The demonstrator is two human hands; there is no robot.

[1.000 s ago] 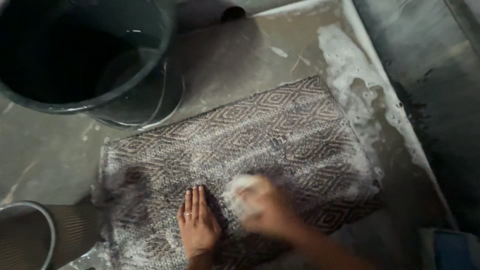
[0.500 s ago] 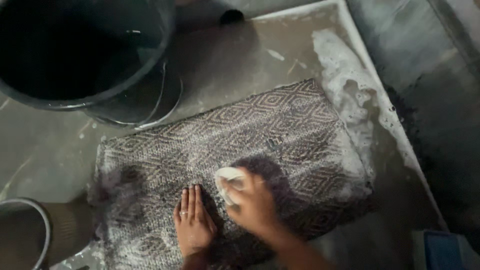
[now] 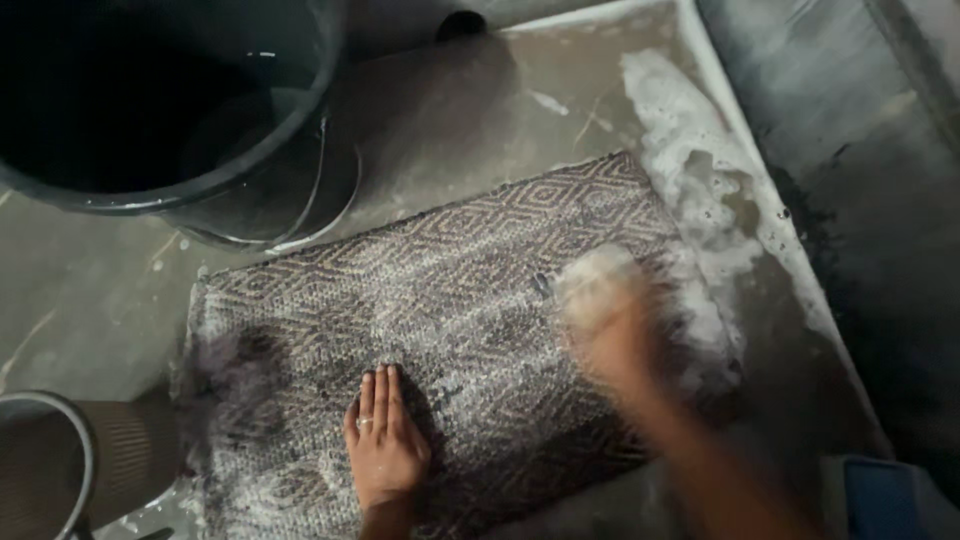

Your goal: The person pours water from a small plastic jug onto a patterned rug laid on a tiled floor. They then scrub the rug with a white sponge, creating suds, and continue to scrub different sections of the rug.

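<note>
Left hand (image 3: 385, 450) is laid flat, fingers released, near the mat's (image 3: 440, 300) near edge; right hand (image 3: 610, 320), blurred, is clenched on a pale scrubber (image 3: 590, 275) toward the mat's right edge.

The mat (image 3: 450, 330) at centre frame is coarse woven cloth, wet and soapy. The floor (image 3: 470, 110) looks like smooth wet stone, glossy. The bucket (image 3: 150, 110), upper left, is dark shiny plastic.

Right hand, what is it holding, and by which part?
The right hand is too blurred to tell. The left hand holds nothing, lying flat on the mat.
</note>
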